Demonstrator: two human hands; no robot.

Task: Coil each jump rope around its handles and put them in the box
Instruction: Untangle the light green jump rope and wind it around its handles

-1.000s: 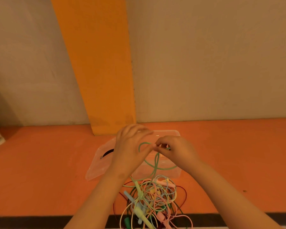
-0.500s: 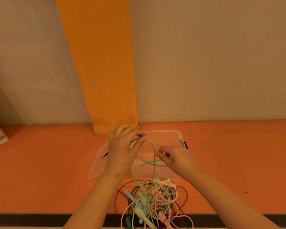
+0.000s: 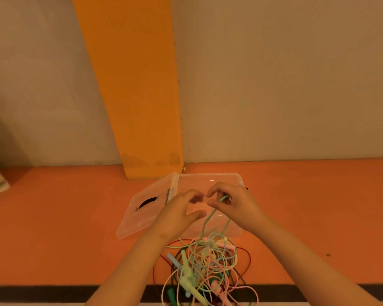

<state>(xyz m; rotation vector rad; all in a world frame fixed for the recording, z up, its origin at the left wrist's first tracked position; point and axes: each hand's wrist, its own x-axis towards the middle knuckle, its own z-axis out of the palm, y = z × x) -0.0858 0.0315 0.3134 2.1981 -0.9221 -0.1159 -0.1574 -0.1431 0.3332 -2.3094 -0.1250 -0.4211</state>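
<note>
Our left fingers (image 3: 194, 196) curve loosely and grip nothing we can see. The left hand (image 3: 179, 215) hovers by the lid (image 3: 139, 215), ready, we judge, to catch the next loop. The box (image 3: 210, 176) lies open under both hands, near for dropping ropes in. The right hand (image 3: 237, 202) pinches the green rope (image 3: 206, 224), lifting it from the tangled pile (image 3: 208, 261) nearer us.

You face a plain beige wall (image 3: 274, 85) with a broad orange stripe (image 3: 131, 85) running down it. Below, your orange table (image 3: 53, 228) meets the wall. A dark strip (image 3: 53, 292) edges its near side. The light is warm and dim.
</note>
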